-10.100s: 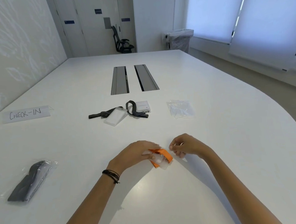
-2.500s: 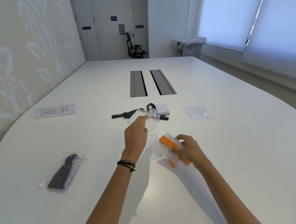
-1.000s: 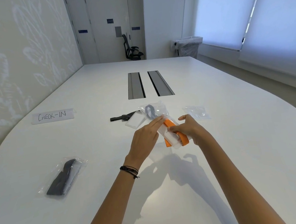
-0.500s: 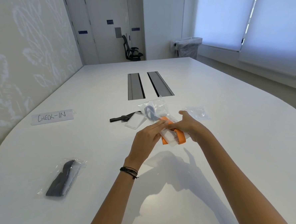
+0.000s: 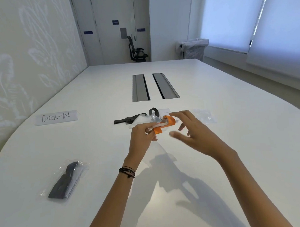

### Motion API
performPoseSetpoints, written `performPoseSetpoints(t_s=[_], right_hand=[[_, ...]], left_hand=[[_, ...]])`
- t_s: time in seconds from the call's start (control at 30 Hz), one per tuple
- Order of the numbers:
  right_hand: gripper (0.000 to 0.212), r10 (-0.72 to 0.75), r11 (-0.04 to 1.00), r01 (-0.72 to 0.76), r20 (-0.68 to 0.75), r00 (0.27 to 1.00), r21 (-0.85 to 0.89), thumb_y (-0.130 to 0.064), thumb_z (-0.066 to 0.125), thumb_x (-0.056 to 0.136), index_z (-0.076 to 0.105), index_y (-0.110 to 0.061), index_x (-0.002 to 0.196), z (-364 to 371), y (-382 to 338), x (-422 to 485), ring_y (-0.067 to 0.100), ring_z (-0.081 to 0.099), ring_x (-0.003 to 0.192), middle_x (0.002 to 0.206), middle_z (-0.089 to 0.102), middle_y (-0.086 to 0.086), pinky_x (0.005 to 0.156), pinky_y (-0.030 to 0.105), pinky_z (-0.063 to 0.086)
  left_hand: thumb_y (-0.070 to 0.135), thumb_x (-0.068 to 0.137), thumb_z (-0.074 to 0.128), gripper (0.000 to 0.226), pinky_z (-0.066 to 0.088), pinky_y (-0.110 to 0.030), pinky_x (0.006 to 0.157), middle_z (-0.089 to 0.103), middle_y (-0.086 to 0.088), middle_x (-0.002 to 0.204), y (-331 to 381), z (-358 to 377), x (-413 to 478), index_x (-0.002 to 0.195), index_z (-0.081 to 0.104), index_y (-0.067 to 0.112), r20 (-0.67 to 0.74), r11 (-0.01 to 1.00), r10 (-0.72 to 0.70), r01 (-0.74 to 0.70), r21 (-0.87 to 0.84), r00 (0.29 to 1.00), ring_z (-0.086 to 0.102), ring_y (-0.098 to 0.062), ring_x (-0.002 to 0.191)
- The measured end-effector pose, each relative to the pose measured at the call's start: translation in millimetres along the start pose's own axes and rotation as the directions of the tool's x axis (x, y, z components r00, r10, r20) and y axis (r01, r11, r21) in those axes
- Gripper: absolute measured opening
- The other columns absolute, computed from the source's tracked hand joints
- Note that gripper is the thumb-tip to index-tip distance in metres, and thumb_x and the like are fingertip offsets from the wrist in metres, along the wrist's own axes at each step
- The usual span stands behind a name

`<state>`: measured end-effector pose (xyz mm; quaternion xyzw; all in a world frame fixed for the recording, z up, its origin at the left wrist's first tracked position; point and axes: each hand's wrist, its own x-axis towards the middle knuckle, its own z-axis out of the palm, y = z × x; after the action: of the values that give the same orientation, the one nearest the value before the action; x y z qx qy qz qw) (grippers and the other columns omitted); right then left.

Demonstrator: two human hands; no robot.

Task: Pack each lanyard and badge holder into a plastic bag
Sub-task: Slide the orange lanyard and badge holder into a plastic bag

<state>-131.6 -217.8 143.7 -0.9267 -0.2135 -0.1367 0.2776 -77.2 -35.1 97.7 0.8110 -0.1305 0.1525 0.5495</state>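
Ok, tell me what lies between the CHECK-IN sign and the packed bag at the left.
Nothing: in the head view the white table is bare between the CHECK-IN sign and the packed bag.

Looks like an office meeting room: big white conference table (image 5: pixel 218 144), cable hatches (image 5: pixel 154 86) mid-frame, office chair (image 5: pixel 136 51) top centre.

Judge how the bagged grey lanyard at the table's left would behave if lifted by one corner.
Probably floppy: the bagged grey lanyard is folded strap in thin, crinkled clear film. Likely light, being thin and flat. Pushed, the glossy film may slide easily on the smooth table.
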Motion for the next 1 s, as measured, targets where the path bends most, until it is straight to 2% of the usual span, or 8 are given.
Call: performPoseSetpoints(t_s=[0.13, 0.33, 0.47, 0.6, 0.7, 0.8, 0.9, 1.0], right_hand=[[0.073, -0.125, 0.935, 0.084, -0.097, 0.987, -0.345, -0.059, 0.063, 0.075, 0.037, -0.028, 0.136, 14.3, -1.1, 4.9, 0.015, 0.056, 0.091, 0.131, 0.042, -0.002, 0.065, 0.022, 0.044], [0.06, -0.136, 0.929, 0.021, -0.29, 0.947, -0.369, -0.063, 0.057, 0.076, 0.05, -0.024, 0.121, 33.3, -2.4, 17.1, 0.019, 0.053, 0.082, 0.113, 0.051, 0.005, 0.056, 0.026, 0.042], [0.044, -0.122, 0.93, -0.006, -0.323, 0.938, -0.368, -0.056, 0.043, 0.086, 0.056, -0.021, 0.11, 35.9, -6.0, 23.2, 0.021, 0.054, 0.076, 0.102, 0.054, 0.005, 0.054, 0.024, 0.036], [0.025, -0.188, 0.915, 0.074, -0.258, 0.948, -0.396, -0.033, 0.046, 0.093, 0.059, -0.016, 0.107, 32.0, -6.4, 25.9, 0.023, 0.057, 0.077, 0.101, 0.056, 0.008, 0.052, 0.023, 0.034], [0.018, -0.21, 0.913, 0.131, -0.171, 0.962, -0.386, -0.012, 0.056, 0.091, 0.06, -0.014, 0.108, 26.9, -0.4, 25.6, 0.024, 0.058, 0.074, 0.101, 0.056, 0.007, 0.049, 0.022, 0.031], [0.02, -0.23, 0.914, 0.175, -0.111, 0.967, -0.365, -0.008, 0.057, 0.09, 0.062, -0.014, 0.108, 22.2, 4.2, 25.5, 0.023, 0.058, 0.077, 0.098, 0.059, 0.003, 0.048, 0.02, 0.031], [0.019, -0.241, 0.923, 0.2, -0.092, 0.966, -0.328, -0.009, 0.056, 0.091, 0.063, -0.016, 0.108, 19.4, 6.1, 28.0, 0.02, 0.056, 0.083, 0.096, 0.059, 0.0, 0.053, 0.025, 0.038], [0.021, -0.245, 0.927, 0.213, -0.067, 0.967, -0.31, -0.009, 0.058, 0.09, 0.065, -0.016, 0.108, 17.1, 6.9, 30.8, 0.021, 0.055, 0.084, 0.094, 0.061, 0.001, 0.059, 0.025, 0.036]], left_hand=[[0.002, 0.085, 0.061, 0.018, 0.058, -0.022, 0.058, 0.064, 0.008, 0.062, 6.2, -5.1, 0.0, 0.1, 0.072, 0.006, 0.06, 0.997, -0.075, 0.077, -0.029, 0.995, 0.063, -0.003, 0.049], [0.0, 0.084, 0.06, 0.021, 0.056, -0.018, 0.057, 0.07, -0.003, 0.074, 15.8, -5.8, -3.2, 0.099, 0.072, 0.01, 0.124, 0.992, -0.121, 0.123, -0.004, 0.985, 0.065, -0.004, 0.055], [0.015, 0.088, 0.062, 0.012, 0.06, -0.036, 0.068, 0.07, -0.008, 0.072, 20.6, -5.4, -3.1, 0.093, 0.072, 0.012, 0.158, 0.988, -0.151, 0.153, 0.0, 0.976, 0.067, -0.014, 0.057], [0.004, 0.085, 0.058, 0.019, 0.06, -0.029, 0.063, 0.065, -0.001, 0.063, 30.5, -9.5, -5.6, 0.097, 0.071, 0.01, 0.171, 0.982, -0.167, 0.179, -0.059, 0.971, 0.063, -0.011, 0.055], [0.001, 0.084, 0.057, 0.026, 0.058, -0.025, 0.059, 0.066, 0.001, 0.069, 34.8, -15.6, -4.5, 0.102, 0.071, 0.013, 0.184, 0.972, -0.181, 0.203, -0.114, 0.966, 0.057, -0.005, 0.05], [0.001, 0.084, 0.053, 0.032, 0.06, -0.03, 0.067, 0.067, 0.002, 0.067, 35.6, -19.4, -3.5, 0.105, 0.07, 0.017, 0.184, 0.971, -0.199, 0.219, -0.093, 0.963, 0.058, -0.006, 0.05], [0.001, 0.084, 0.05, 0.036, 0.059, -0.036, 0.073, 0.071, -0.008, 0.079, 36.5, -20.9, -3.7, 0.107, 0.069, 0.021, 0.2, 0.975, -0.202, 0.217, -0.053, 0.959, 0.064, -0.014, 0.057], [0.0, 0.083, 0.05, 0.039, 0.059, -0.037, 0.076, 0.072, -0.009, 0.077, 35.6, -21.1, -3.5, 0.107, 0.069, 0.025, 0.224, 0.978, -0.192, 0.204, -0.034, 0.955, 0.065, -0.014, 0.056]])
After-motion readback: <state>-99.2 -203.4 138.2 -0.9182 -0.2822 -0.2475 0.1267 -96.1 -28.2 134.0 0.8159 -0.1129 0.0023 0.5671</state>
